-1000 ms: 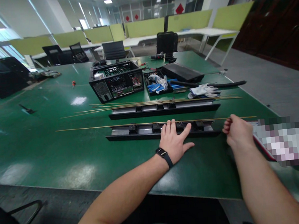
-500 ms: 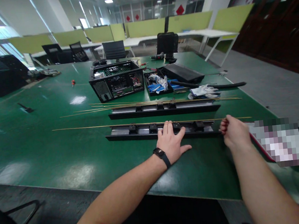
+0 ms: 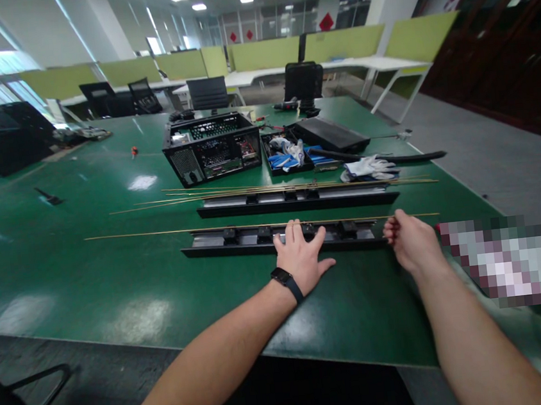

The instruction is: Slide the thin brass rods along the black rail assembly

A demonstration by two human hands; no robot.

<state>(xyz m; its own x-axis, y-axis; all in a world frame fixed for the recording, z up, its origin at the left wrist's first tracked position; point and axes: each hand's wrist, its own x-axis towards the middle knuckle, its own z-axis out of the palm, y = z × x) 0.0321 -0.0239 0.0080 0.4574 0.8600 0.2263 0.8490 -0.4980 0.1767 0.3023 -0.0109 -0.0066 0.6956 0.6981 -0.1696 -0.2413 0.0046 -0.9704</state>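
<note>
My left hand (image 3: 301,255), wearing a black watch, lies palm down with fingers spread across the near black channel strip (image 3: 227,249). Several small black blocks sit inside that strip, along its pale inner face. A thin brass-coloured rod (image 3: 133,234) runs along the strip's far edge, past both hands. At the strip's right end, my right hand (image 3: 410,239) is closed, its fingertips curled by the end and the rod; what they pinch is hidden. Behind lies a second black strip (image 3: 252,209), with several more thin rods (image 3: 187,197) along its far side.
Further back stand an open black computer case (image 3: 214,150) and a black tray (image 3: 290,167) holding blue-and-white gloves. White gloves (image 3: 370,167), a black tube (image 3: 415,156) and a flat black box (image 3: 328,133) are at back right. A blurred-out item (image 3: 499,262) lies right of my right hand.
The near strip and its rod have slid a little to the left, and both my hands have shifted left with them. The far strip stays put.
</note>
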